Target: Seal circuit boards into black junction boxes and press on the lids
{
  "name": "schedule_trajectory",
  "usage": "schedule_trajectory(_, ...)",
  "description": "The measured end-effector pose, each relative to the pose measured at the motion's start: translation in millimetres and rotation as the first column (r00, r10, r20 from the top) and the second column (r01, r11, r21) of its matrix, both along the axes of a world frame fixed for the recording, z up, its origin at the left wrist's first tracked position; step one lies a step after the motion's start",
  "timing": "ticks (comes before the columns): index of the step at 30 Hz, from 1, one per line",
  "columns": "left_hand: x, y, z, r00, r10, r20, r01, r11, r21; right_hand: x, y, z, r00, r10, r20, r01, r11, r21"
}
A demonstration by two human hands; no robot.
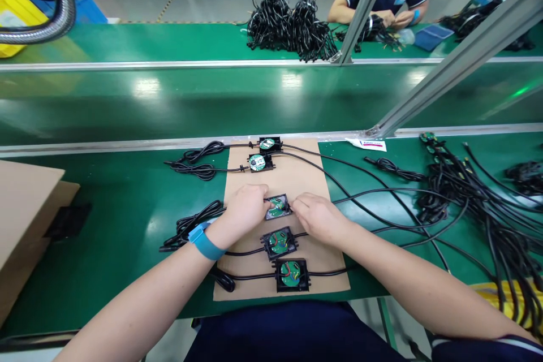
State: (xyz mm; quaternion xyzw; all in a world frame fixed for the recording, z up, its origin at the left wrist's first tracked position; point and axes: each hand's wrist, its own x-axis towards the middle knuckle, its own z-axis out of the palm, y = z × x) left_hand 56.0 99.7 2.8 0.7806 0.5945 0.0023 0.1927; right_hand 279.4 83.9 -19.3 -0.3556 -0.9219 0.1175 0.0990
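Note:
A small black housing with a green circuit board [278, 207] lies on a flat cardboard sheet [241, 289] between my hands. My left hand [248, 203] is closed at its left side, fingertips on the housing's edge. From the right, my right hand [318, 215] pinches the opposite edge, where a black cable leaves; its fingertips are partly hidden. Nearer me lie two similar housings, one with a tilted board [280, 242] and one with red and yellow wires [291, 274]. Two more, a rear housing [268, 144] and a white-faced one [258, 163], sit toward the far edge.
Coiled black cables [193, 223] lie left of the sheet. A large cable bundle [445, 186] spreads at right, beside a white tube [369, 145]. An open cardboard box [25, 209] stands at left. Metal posts [445, 56] rise beyond; across the conveyor a person handles cables.

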Motion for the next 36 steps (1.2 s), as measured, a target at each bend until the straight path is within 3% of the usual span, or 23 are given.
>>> schedule_trajectory(5, 1, 1, -2.1, 0.999, 0.005, -0.033, -0.006, 1.0, -0.019, 1, 8, -5.8, 1.0, -0.016, 0.017, 0.017, 0.999, -0.027)
schedule_trajectory(22, 7, 0, -2.3, 0.996, 0.078, -0.05, -0.081, 0.995, -0.057, -17, 15, 20.3, 0.911, 0.108, 0.397, -0.054, 0.988, -0.144)
schedule_trajectory(25, 6, 2, -2.7, 0.994, 0.111, -0.011, -0.112, 0.99, -0.09, -14, 10, 28.3, 0.948, 0.011, 0.319, 0.017, 0.996, -0.087)
schedule_trajectory(28, 4, 2, -5.4, 0.993, 0.1, 0.06, -0.095, 0.992, -0.082, -15, 0, 29.2, 0.992, -0.076, 0.105, 0.076, 0.997, 0.005)
schedule_trajectory(32, -6, 0, -10.6, 0.986, 0.061, 0.153, -0.053, 0.997, -0.058, -25, -8, 13.8, 0.999, 0.029, 0.013, -0.029, 0.999, -0.029)
schedule_trajectory(36, -27, -8, -8.7, 0.956, 0.037, 0.291, -0.022, 0.998, -0.053, -28, -5, -2.3, 0.997, 0.057, -0.044, -0.059, 0.998, -0.038)
